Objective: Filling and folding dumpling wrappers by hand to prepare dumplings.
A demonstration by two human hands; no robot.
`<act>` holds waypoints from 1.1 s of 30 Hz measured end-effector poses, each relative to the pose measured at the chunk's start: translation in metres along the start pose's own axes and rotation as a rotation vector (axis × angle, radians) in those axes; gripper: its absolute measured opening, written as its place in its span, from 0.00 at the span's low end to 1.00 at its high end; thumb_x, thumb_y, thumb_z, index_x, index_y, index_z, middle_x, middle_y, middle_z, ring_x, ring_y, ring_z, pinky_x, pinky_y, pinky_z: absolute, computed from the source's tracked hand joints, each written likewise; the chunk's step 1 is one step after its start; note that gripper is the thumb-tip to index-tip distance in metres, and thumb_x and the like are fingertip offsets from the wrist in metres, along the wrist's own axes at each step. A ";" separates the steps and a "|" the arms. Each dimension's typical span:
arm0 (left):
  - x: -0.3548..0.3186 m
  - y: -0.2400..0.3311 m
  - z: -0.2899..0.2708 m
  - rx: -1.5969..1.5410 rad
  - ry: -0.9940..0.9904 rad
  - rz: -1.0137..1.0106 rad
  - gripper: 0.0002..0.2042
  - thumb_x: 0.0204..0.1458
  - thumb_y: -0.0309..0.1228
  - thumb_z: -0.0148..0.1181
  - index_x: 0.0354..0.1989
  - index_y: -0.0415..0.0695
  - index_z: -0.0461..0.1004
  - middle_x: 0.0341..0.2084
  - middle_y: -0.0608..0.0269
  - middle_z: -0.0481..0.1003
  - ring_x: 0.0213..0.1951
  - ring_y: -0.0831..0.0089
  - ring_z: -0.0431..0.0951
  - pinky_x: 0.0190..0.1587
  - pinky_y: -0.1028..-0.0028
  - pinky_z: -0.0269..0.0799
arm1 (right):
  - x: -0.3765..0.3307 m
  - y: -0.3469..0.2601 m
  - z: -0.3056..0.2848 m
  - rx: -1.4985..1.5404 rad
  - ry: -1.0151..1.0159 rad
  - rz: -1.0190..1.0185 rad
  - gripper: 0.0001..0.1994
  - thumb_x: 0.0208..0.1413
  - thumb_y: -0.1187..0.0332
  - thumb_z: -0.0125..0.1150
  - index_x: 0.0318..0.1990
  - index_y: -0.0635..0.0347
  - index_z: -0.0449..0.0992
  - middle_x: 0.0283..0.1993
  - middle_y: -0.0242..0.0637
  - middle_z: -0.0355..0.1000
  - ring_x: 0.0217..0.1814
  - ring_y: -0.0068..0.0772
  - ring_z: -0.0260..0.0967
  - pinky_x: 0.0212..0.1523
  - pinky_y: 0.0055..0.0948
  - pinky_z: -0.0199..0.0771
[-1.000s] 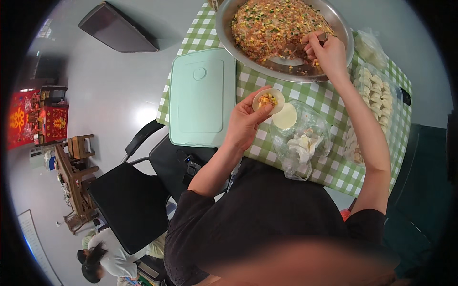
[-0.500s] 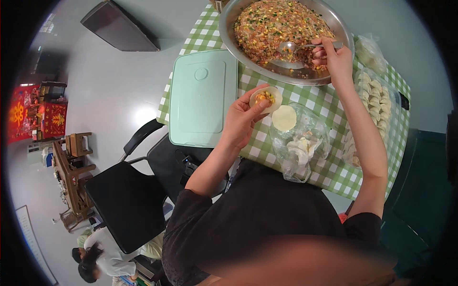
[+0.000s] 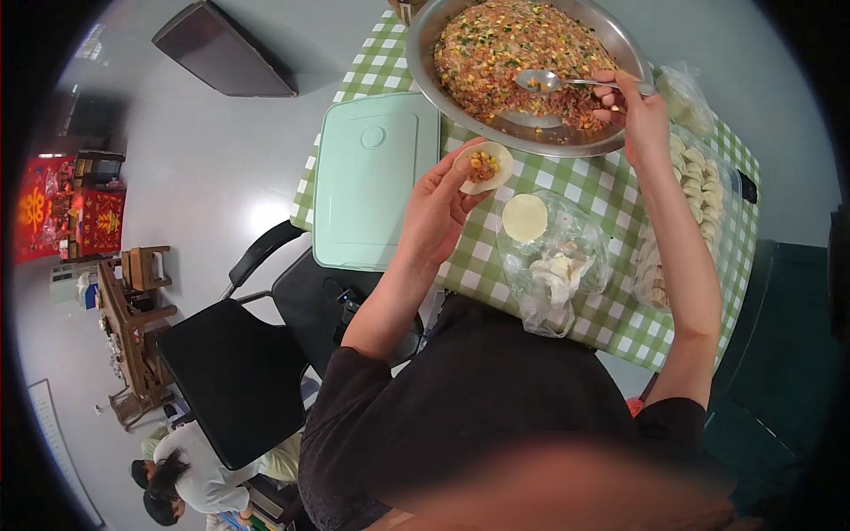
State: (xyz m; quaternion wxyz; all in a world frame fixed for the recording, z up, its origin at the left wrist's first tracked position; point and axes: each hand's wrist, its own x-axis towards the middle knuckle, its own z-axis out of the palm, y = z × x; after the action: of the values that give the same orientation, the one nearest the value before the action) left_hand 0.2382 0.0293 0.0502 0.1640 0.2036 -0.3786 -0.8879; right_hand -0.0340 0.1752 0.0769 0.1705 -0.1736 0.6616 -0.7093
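Observation:
My left hand [image 3: 436, 205] is closed on the edge of a round dumpling wrapper [image 3: 502, 165], held open-faced just in front of the basin. A small heap of filling [image 3: 482, 166] lies in the middle of that wrapper. In my right hand [image 3: 639, 115] is a metal spoon [image 3: 575, 81], gripped by its handle. The spoon's bowl is over the dumpling filling [image 3: 522, 49], which is heaped in a wide steel basin [image 3: 432, 84]. Another flat wrapper [image 3: 525, 218] rests on a clear plastic bag [image 3: 553, 301] that has crumpled white pieces in it.
Folded dumplings [image 3: 693, 190] fill a clear tray at the right, partly behind my forearm. A pale green lid [image 3: 376, 181] lies on the checked tablecloth [image 3: 465, 257] at left. Another plastic bag [image 3: 689, 97] sits beyond the tray. Black chairs [image 3: 235, 380] stand left; people [image 3: 190, 465] are farther off.
My right hand has lifted the spoon slightly up and shifted right. My left hand has moved a little left and up, its thumb now off the filling.

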 end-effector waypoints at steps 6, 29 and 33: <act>0.001 0.009 0.007 0.045 -0.016 0.037 0.22 0.70 0.33 0.48 0.68 0.34 0.64 0.61 0.55 0.73 0.59 0.70 0.77 0.61 0.72 0.75 | -0.016 -0.024 -0.010 -0.044 -0.018 -0.062 0.16 0.71 0.62 0.53 0.44 0.66 0.83 0.33 0.34 0.76 0.34 0.21 0.73 0.33 0.24 0.85; 0.011 -0.019 0.046 0.195 0.033 0.220 0.21 0.58 0.25 0.67 0.60 0.37 0.74 0.47 0.63 0.81 0.45 0.80 0.80 0.47 0.79 0.78 | -0.127 -0.104 -0.002 -0.328 -0.462 -0.426 0.11 0.70 0.72 0.52 0.41 0.71 0.79 0.40 0.37 0.75 0.37 0.21 0.71 0.35 0.19 0.75; 0.015 -0.027 0.047 0.222 0.056 0.211 0.19 0.59 0.25 0.66 0.58 0.38 0.76 0.46 0.63 0.82 0.43 0.81 0.81 0.45 0.79 0.78 | -0.143 -0.113 0.000 -0.450 -0.453 -0.489 0.08 0.68 0.77 0.53 0.41 0.72 0.79 0.39 0.38 0.74 0.34 0.22 0.70 0.35 0.20 0.74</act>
State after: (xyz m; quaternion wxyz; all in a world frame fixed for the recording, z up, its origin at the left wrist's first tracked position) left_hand 0.1990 0.0689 0.0569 0.2435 0.2041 -0.4890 -0.8124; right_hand 0.0911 0.2502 0.1867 0.0960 -0.5111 0.6852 -0.5100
